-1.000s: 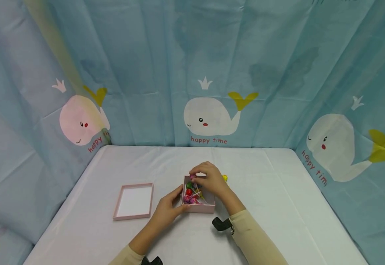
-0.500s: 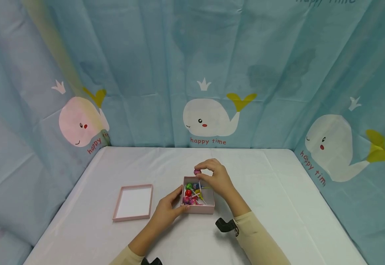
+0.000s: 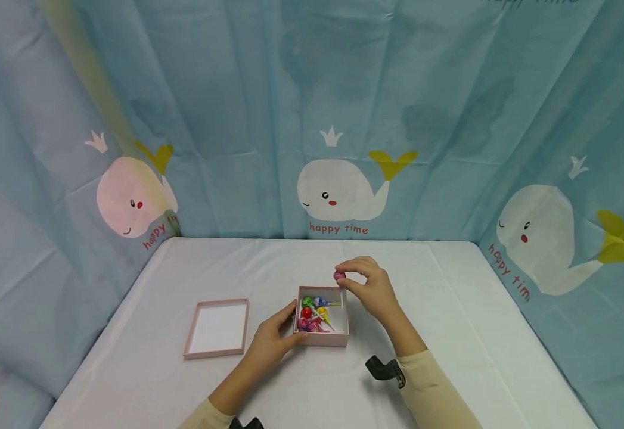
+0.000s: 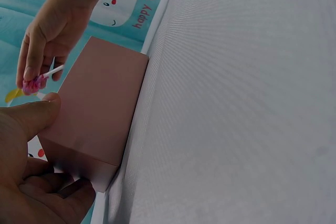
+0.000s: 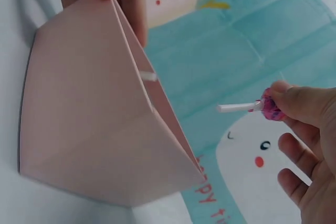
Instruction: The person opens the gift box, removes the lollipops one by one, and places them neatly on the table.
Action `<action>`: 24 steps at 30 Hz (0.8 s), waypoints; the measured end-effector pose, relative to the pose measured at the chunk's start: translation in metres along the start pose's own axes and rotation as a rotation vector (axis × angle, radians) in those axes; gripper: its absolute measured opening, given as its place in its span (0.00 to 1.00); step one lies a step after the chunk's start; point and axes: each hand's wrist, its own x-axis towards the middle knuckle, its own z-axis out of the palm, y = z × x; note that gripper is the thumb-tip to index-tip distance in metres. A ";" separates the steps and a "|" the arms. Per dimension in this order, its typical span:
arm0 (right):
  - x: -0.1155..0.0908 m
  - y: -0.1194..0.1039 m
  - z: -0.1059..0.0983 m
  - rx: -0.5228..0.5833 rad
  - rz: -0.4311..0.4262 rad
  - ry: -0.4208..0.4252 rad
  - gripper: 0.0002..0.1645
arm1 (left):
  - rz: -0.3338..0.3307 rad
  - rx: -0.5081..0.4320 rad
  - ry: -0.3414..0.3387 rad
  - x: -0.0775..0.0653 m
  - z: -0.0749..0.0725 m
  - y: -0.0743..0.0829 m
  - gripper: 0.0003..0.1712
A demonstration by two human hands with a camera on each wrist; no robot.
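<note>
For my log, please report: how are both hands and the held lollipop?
Left hand gripping pink box. Right hand pinching pink lollipop, clear of the box. Nothing seen in the way.

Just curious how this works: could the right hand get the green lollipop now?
Probably yes: the box is open on top and nothing seems to cover the green lollipop, though the right hand pinches a pink lollipop it might have to put down first.
</note>
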 end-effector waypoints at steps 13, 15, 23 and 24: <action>-0.010 0.018 -0.034 -0.041 0.099 0.044 0.15 | -0.011 -0.014 -0.001 -0.001 0.001 -0.002 0.49; -0.011 0.023 -0.039 -0.043 0.118 0.046 0.15 | -0.011 -0.021 -0.005 -0.002 0.001 -0.002 0.50; -0.011 0.038 -0.057 -0.067 0.233 0.051 0.16 | -0.023 -0.016 -0.002 -0.001 0.001 -0.002 0.51; -0.011 0.041 -0.058 -0.067 0.247 0.053 0.16 | -0.024 -0.011 -0.001 -0.001 0.000 -0.001 0.51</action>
